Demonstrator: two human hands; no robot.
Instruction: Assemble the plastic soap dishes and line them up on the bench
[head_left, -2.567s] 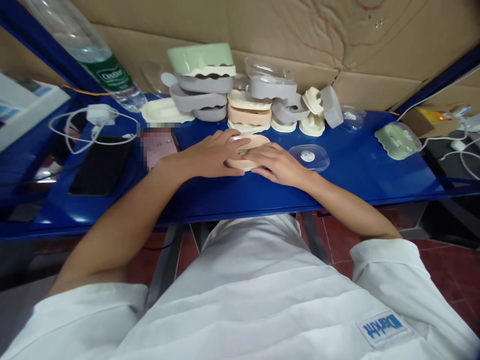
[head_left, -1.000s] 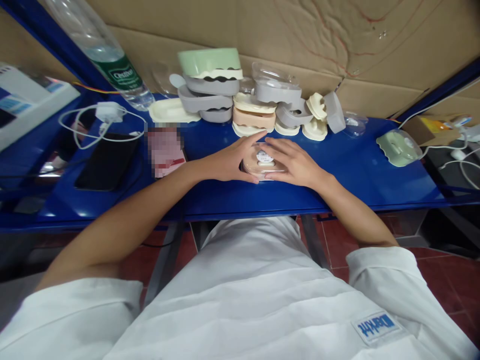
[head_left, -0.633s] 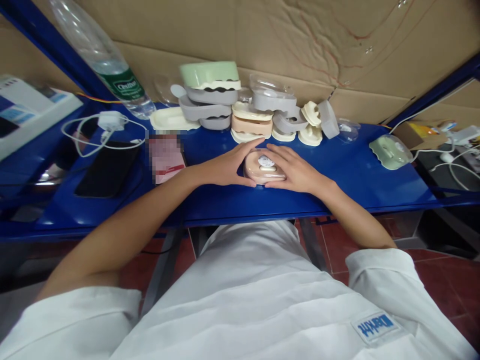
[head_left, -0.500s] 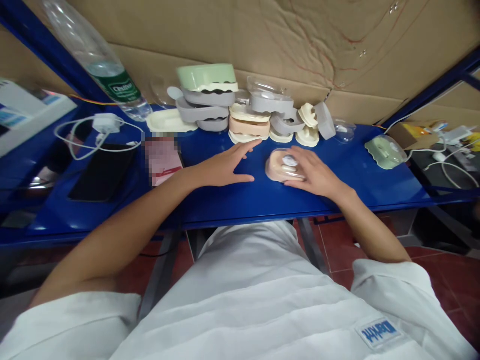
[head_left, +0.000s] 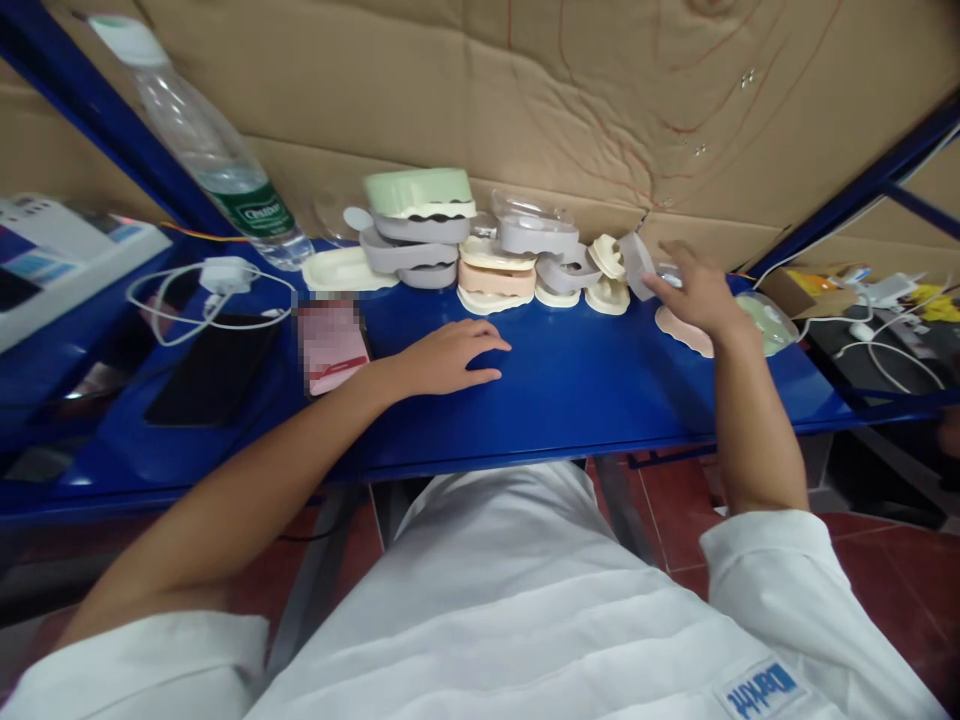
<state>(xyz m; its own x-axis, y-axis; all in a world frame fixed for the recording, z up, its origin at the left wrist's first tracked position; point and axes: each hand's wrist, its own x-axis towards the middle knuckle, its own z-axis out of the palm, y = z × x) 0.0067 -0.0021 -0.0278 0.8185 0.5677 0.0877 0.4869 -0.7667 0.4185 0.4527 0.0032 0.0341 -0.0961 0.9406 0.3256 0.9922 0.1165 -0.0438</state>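
Note:
My left hand (head_left: pixel 448 358) hovers over or rests on the blue table with fingers apart, holding nothing. Over on the right, my right hand (head_left: pixel 697 288) is above the table with its fingers spread. Partly hidden beneath its wrist lies a pinkish wavy-edged plastic case (head_left: pixel 684 332), like a soap box. Close to my right fingertips are a grey tray part (head_left: pixel 636 266), leaning on its side, and a clear lid (head_left: pixel 667 271), partly covered. A green case with a clear cover (head_left: pixel 772 325) sits just right of my right wrist.
Along the cardboard back wall stand stacked grey parts (head_left: pixel 416 258), a green tray (head_left: pixel 417 188), cream bases (head_left: pixel 495 300) and clear lids (head_left: pixel 534 206). Leftward are a water bottle (head_left: pixel 255 205), a white charger with cable (head_left: pixel 227 273), a dark tablet-like slab (head_left: pixel 210 375) and a pink-covered phone-like item (head_left: pixel 334 340).
The pinkish case has gone from the table's middle to the right, beside the green case. My right hand has let go of it and moved right and back. My left hand stays nearly in place.

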